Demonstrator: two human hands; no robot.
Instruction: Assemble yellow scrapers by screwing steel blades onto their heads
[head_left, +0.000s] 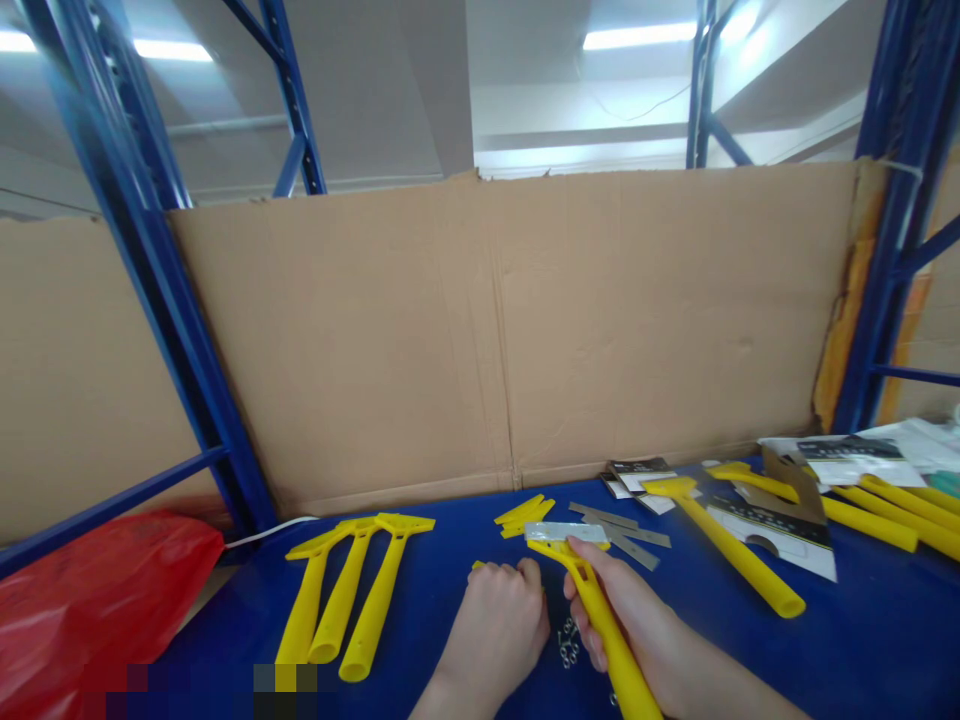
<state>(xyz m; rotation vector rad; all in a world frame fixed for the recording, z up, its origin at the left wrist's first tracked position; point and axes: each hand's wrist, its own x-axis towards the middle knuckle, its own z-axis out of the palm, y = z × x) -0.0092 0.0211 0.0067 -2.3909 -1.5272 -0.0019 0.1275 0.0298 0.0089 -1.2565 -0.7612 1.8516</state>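
My right hand (pixel 630 610) is wrapped round the handle of a yellow scraper (pixel 611 640), its head turned up and away from me. A metal blade (pixel 566 533) lies across that head, by my thumb. Just to the left, my left hand (pixel 499 610) is closed, knuckles up. Bits of yellow show at its edges, so it seems to grip a small yellow plastic piece, mostly hidden by the fingers. Small metal screws and nuts (pixel 568 645) lie between the hands. Beyond them are several loose blades (pixel 626 530) and yellow plastic clamp pieces (pixel 523 515).
Three yellow scrapers (pixel 367 600) lie in a row on the blue table (pixel 427 620) at left. Another scraper (pixel 735 550), printed cards (pixel 780 535) and yellow handles (pixel 900 510) lie at right. A red plastic bag (pixel 112 590) sits far left. A cardboard panel (pixel 390 340) stands behind.
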